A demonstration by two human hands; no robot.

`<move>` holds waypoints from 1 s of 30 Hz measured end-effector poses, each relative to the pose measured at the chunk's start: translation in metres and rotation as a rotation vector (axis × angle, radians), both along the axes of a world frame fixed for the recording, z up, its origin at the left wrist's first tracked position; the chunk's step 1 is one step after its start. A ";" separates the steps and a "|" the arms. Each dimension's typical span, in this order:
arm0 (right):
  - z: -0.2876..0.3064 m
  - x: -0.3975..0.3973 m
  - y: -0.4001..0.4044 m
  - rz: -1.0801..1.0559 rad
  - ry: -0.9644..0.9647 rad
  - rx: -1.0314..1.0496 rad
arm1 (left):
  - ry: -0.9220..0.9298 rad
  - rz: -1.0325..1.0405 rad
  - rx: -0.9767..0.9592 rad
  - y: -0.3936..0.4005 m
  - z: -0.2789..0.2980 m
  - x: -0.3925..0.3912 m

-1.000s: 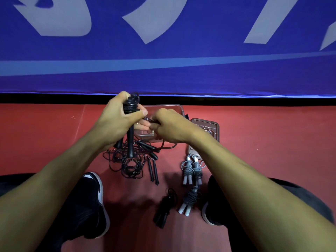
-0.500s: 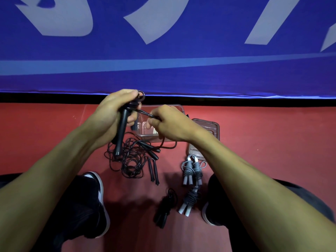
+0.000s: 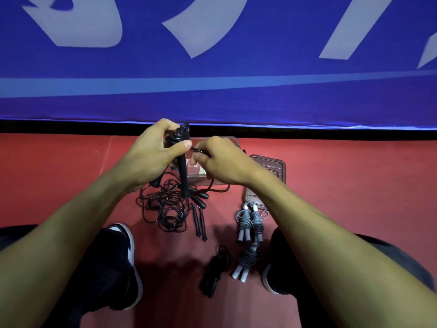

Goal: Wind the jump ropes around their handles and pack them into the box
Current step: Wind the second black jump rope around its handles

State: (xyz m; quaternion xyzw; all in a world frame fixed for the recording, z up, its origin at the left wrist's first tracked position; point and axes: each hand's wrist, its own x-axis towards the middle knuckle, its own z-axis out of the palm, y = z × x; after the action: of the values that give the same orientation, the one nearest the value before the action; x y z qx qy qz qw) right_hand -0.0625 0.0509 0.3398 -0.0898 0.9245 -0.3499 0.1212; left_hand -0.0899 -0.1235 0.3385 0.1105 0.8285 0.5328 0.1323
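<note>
So left hand (image 3: 151, 157) grips black handles (image 3: 182, 162), right hand (image 3: 220, 162) pinches rope (image 3: 197, 150) above the box (image 3: 233, 140) rim, open floor (image 3: 354, 185) rightward.

- One view only, from the person's head, looking forward and steeply down.
- Close range: both forearms run in from the lower corners to the middle.
- Red floor (image 3: 354, 185) fills the lower half; a blue banner (image 3: 236, 55) spans the top.
- Wide-angle lens, edges bowed.

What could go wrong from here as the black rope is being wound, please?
The cord fed by the right hand runs down into the tangled pile of loose black rope, so it may snag. The few turns near the top of the black handle in the left hand could slip off.
</note>
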 end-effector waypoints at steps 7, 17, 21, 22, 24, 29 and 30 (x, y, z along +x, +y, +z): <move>-0.012 -0.002 -0.010 0.052 0.117 0.009 | -0.014 0.111 0.074 0.000 0.002 0.000; -0.010 -0.001 -0.010 0.055 0.140 -0.032 | 0.055 0.110 -0.014 -0.002 0.000 0.000; -0.006 0.001 -0.013 0.087 0.145 -0.060 | 0.081 0.071 0.001 -0.001 0.002 0.002; -0.006 0.001 -0.013 0.092 0.151 -0.062 | 0.069 0.059 0.032 0.000 0.001 0.003; -0.005 0.001 -0.012 0.105 0.165 -0.074 | 0.047 0.029 0.073 0.002 0.001 0.003; -0.001 0.005 -0.011 0.107 0.135 -0.102 | 0.060 -0.007 0.064 0.005 0.002 0.005; -0.001 0.004 -0.012 0.107 0.133 -0.095 | 0.055 -0.010 0.074 0.005 0.002 0.006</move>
State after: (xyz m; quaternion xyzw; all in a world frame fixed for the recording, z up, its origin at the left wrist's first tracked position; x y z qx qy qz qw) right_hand -0.0581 0.0393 0.3386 -0.1678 0.9067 -0.3799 0.0737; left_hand -0.0844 -0.1184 0.3402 0.1339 0.8110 0.5592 0.1079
